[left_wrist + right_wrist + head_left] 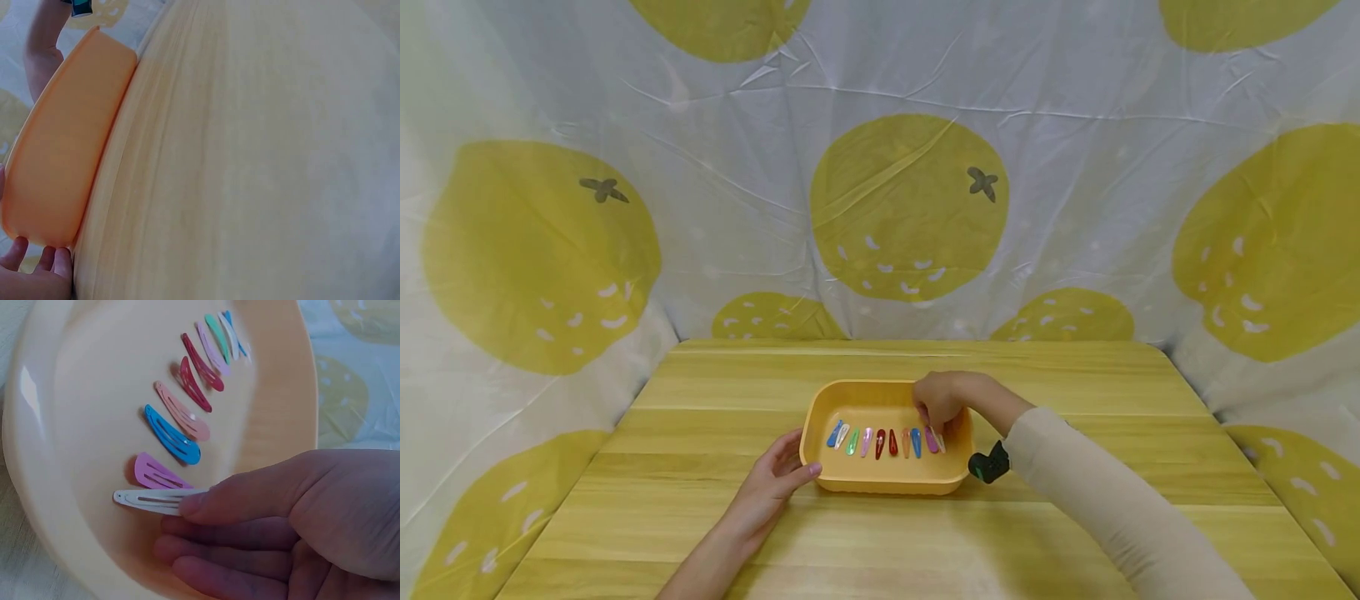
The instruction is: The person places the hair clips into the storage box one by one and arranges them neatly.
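Note:
A yellow-orange plastic tray [891,486] holds a row of snap hair clips in several colours. My right hand [942,398] reaches down into its right end. In the right wrist view that hand [337,512] pinches a white hair clip [150,501] between thumb and forefinger, beside a purple clip [154,472]. A blue clip [172,436] and an orange-pink clip [181,412] follow along the row. My left hand [772,473] grips the tray's left end, thumb at the front corner. In the left wrist view its fingertips press the tray's outer wall [69,131].
The tray stands on a wood-grain table [700,467]. A white cloth [737,183] printed with yellow fruit hangs behind and at both sides. A small black device [990,463] sits at the right sleeve cuff, close to the tray's right end.

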`<state>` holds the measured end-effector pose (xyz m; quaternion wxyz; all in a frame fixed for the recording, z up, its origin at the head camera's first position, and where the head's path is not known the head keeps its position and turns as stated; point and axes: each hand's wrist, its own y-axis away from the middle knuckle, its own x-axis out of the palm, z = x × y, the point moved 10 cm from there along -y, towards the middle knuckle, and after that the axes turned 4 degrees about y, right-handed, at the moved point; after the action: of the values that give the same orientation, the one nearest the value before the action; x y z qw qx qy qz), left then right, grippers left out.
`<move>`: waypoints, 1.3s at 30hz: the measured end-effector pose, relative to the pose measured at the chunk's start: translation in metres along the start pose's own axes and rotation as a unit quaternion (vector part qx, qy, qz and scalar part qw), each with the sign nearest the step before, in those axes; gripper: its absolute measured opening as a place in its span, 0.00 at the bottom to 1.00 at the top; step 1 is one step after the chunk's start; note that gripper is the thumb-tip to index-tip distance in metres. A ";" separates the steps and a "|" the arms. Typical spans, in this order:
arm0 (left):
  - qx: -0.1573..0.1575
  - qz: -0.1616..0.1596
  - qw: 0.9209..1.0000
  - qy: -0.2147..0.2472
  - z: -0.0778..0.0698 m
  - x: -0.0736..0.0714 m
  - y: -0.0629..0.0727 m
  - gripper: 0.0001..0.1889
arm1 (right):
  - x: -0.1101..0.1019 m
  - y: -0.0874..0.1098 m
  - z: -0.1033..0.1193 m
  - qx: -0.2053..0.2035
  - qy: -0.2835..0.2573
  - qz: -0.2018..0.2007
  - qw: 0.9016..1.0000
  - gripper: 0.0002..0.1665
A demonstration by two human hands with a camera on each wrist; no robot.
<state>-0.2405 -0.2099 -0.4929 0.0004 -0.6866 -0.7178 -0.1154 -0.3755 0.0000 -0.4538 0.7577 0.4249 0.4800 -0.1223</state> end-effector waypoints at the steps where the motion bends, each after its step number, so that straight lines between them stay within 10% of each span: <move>1: 0.000 0.000 1.000 0.000 0.000 0.000 0.000 0.37 | 0.001 0.000 0.000 0.006 0.006 0.001 1.000 0.13; 23: 0.002 -0.002 1.000 -0.008 -0.003 0.000 0.003 0.36 | 0.004 0.000 -0.002 0.061 0.026 0.001 0.998 0.11; 39: 0.003 -0.004 1.000 -0.005 -0.003 0.001 0.004 0.36 | -0.012 0.023 0.004 -0.041 -0.025 0.001 0.999 0.12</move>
<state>-0.2370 -0.2098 -0.4889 -0.0011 -0.6844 -0.7208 -0.1099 -0.3653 0.0082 -0.4313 0.7865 0.3903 0.4651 -0.1126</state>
